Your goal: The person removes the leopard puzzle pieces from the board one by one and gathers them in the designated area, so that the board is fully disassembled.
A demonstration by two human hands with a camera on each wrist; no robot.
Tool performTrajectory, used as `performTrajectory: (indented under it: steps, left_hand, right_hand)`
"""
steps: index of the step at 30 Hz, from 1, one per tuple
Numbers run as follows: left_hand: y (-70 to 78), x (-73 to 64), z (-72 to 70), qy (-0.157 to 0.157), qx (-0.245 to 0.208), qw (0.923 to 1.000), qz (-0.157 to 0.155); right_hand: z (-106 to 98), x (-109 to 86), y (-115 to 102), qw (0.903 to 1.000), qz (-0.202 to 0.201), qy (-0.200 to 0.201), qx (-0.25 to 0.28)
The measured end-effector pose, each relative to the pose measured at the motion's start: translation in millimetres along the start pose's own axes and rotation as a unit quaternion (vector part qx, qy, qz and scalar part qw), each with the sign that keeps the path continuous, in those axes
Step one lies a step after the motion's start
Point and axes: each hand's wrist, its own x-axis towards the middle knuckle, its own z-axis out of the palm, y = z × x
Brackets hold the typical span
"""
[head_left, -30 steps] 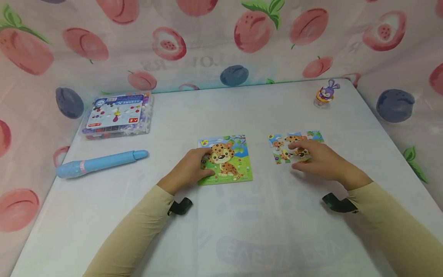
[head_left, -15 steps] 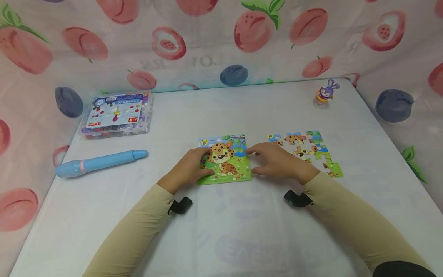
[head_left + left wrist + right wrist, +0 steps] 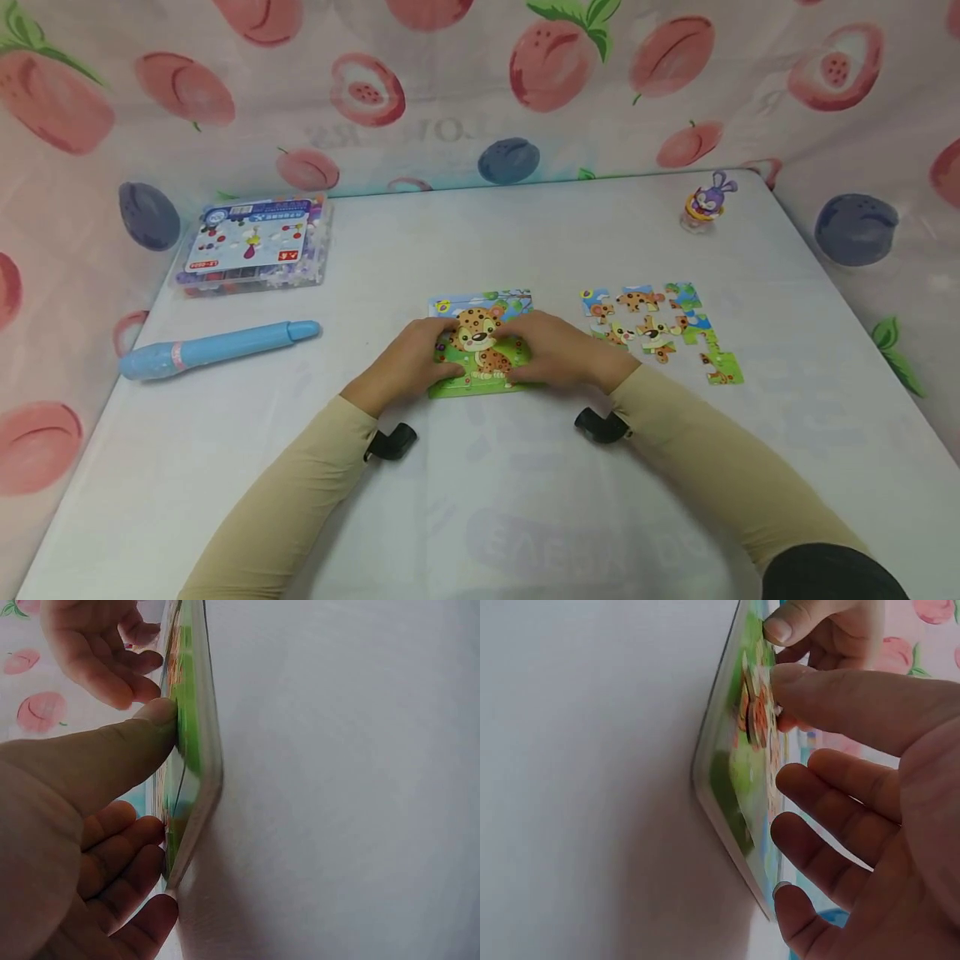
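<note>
A square puzzle board (image 3: 480, 387) printed with a spotted cartoon leopard lies flat on the table. My left hand (image 3: 402, 360) rests on its left side, thumb on the printed face and fingers along the edge in the left wrist view. Over the board's right side is my right hand (image 3: 566, 354), thumb and fingers spread, nothing seen pinched. A leopard piece (image 3: 754, 712) stands slightly raised from the board in the right wrist view, close to that thumb. Several loose puzzle pieces (image 3: 655, 332) lie to the right, some partly hidden by the right hand.
A clear plastic case (image 3: 251, 246) of small colourful parts stands at the back left. In front of it lies a light-blue toy stick (image 3: 225, 346). A purple rabbit figure (image 3: 707, 202) is at the back right. Fruit-print cloth (image 3: 442, 83) hangs behind the table.
My right hand has moved left from over the loose pieces to the right side of the puzzle board, uncovering most of the pieces. The left hand has stayed in place.
</note>
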Motion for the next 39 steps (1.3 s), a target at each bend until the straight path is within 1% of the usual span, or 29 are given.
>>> performTrajectory:
  steps: [5, 9, 21, 27, 39]
  left_hand:
    - [-0.9, 0.8, 0.3, -0.001, -0.001, 1.0, 0.001]
    - [-1.3, 0.8, -0.2, -0.001, -0.001, 1.0, 0.001]
    - [0.4, 0.3, -0.3, -0.003, -0.001, 1.0, -0.002]
    - [1.3, 0.1, -0.4, -0.003, -0.003, 1.0, -0.005]
    - [-0.2, -0.4, -0.1, 0.001, 0.001, 1.0, 0.003]
  right_hand:
    - [2.6, 6.3, -3.6, 0.9999, 0.007, -0.006, -0.009]
    - [4.0, 10.2, -4.9, 0.9997, 0.021, -0.009, -0.014]
    - [4.3, 11.8, -6.9, 0.9994, 0.024, -0.01, -0.025]
    - [3.5, 13.7, -12.8, 0.9987, 0.038, -0.02, -0.029]
    - [3.7, 16.7, -18.7, 0.9982, 0.043, -0.017, -0.037]
